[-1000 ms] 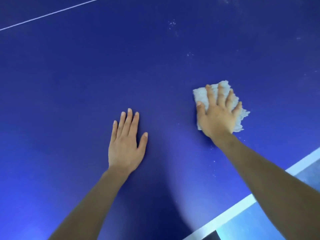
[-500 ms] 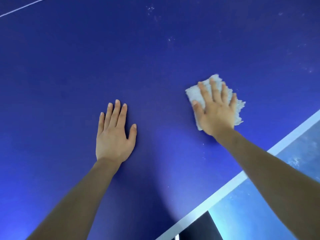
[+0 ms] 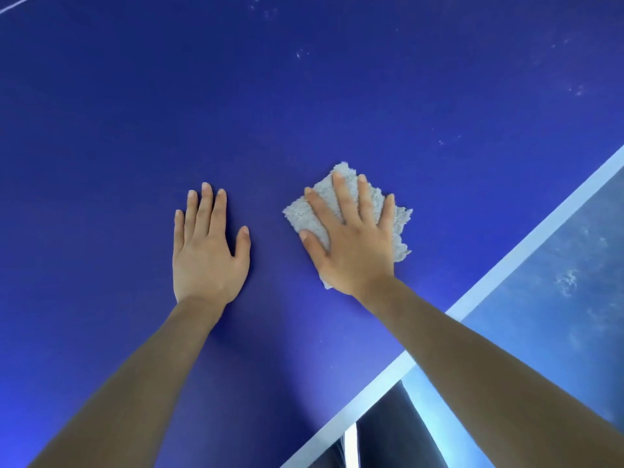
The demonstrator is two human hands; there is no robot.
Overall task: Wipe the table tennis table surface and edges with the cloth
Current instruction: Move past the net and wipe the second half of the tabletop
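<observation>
Now we lean over the table tennis table [image 3: 135, 113], both arms stretched forward onto its dark blue top. Our right hand [image 3: 351, 244] lies flat on the cloth [image 3: 401, 228], a small, pale grey, fluffy piece bunched into a rough square. The fingers [image 3: 341, 197] are straight and slightly spread, the thumb lies out along the cloth's left side, and the palm covers its near half. Nothing curls round the cloth, so we press it down rather than grip it. Its far corner pokes out beyond the fingertips, and its ragged right edge shows past the little finger. The cloth sits on the blue surface, near the white border line [image 3: 526, 244] that runs diagonally across the lower right, but apart from it.

Our left hand [image 3: 206, 251] rests palm down on the bare surface just beside the cloth, to its left, with a strip of blue between them. Its fingers are straight and held close together, the thumb angled out, and it holds nothing.

Beyond the border line, past the table's edge, we see a lighter blue floor [image 3: 557, 315] with pale scuffs. A dark shape [image 3: 388, 430] shows below the edge at the bottom; we cannot tell what it is. Small whitish specks [image 3: 302, 54] dot the surface farther out, towards the top and the upper right. A thin white line [image 3: 13, 5] crosses the top left corner.
</observation>
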